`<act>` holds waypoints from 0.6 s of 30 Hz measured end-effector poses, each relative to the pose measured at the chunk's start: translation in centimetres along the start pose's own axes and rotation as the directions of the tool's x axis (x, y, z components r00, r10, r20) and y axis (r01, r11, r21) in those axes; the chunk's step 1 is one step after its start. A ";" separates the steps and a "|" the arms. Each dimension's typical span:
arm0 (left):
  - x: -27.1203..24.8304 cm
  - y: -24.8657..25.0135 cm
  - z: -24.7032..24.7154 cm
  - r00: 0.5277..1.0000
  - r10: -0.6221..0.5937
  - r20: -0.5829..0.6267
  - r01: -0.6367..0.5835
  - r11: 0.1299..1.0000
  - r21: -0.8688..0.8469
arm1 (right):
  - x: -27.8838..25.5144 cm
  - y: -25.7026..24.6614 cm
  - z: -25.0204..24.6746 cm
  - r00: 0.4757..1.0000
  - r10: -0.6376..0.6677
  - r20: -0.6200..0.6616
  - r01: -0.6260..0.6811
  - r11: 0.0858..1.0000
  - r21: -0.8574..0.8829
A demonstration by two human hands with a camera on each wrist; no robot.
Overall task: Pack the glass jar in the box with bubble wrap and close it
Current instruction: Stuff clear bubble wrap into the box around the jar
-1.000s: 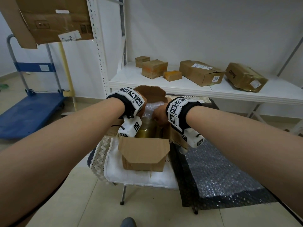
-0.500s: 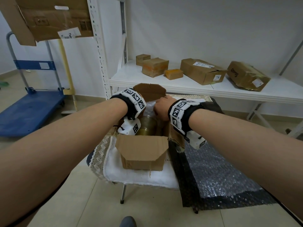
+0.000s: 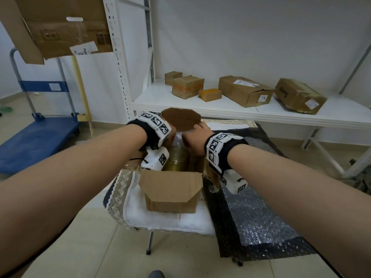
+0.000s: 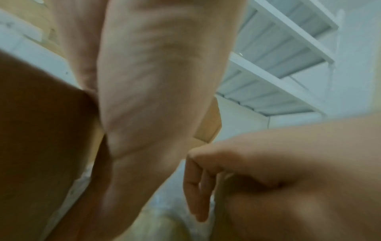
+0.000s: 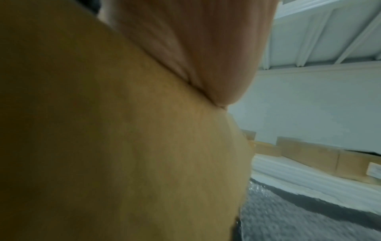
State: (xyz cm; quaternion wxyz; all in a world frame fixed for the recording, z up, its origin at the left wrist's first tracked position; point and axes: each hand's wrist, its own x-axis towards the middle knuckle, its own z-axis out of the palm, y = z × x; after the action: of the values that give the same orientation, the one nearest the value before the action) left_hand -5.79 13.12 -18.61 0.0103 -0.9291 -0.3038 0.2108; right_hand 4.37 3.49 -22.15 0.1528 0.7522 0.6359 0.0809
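Observation:
An open cardboard box (image 3: pixel 170 199) stands on a white-clothed stool, its near flap hanging down and its far flap (image 3: pixel 180 119) upright. Inside it, the yellowish glass jar (image 3: pixel 177 159) stands with clear bubble wrap (image 3: pixel 179 139) behind it. My left hand (image 3: pixel 170 132) is at the box's left side; in the left wrist view a brown flap (image 4: pixel 41 146) lies against its palm. My right hand (image 3: pixel 193 136) curls over the right flap (image 5: pixel 123 146), with its fingers (image 4: pixel 194 187) bent down inside the box. Both wrist views are blurred.
A loose sheet of bubble wrap (image 3: pixel 261 213) lies on a black cloth right of the box. Behind it, a white shelf (image 3: pixel 251 115) carries several cardboard boxes. A blue hand cart (image 3: pixel 38 137) stands at the left. The floor is tiled.
My right hand has come up out of the box and now curls over the right flap's top edge. My left hand has shifted slightly up and farther along the left side.

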 end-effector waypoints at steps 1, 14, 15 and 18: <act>0.1 -0.3 -0.4 0.999 0.032 -0.016 -0.033 0.999 -0.026 | -0.2 0.1 0.3 0.996 0.019 -0.084 -0.017 0.999 0.034; -1.2 -2.1 -2.2 0.998 0.053 0.043 -0.053 0.999 -0.005 | -0.6 -0.7 -0.5 0.999 0.034 -0.018 -0.032 0.994 0.108; -1.0 -2.1 -2.2 0.998 0.054 0.044 -0.054 0.999 0.001 | -0.5 -0.8 -0.4 0.999 0.040 -0.010 -0.039 0.993 0.110; -0.8 -1.7 -2.1 0.998 0.044 0.041 -0.045 0.999 0.025 | -0.3 -0.8 -0.4 0.999 0.044 0.033 -0.046 0.995 0.085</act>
State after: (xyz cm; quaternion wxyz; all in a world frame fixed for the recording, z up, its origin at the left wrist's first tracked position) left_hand -6.51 14.31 -16.10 0.0115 -0.9310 -0.2804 0.2334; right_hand 3.50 3.39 -22.05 0.1281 0.7733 0.6193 0.0452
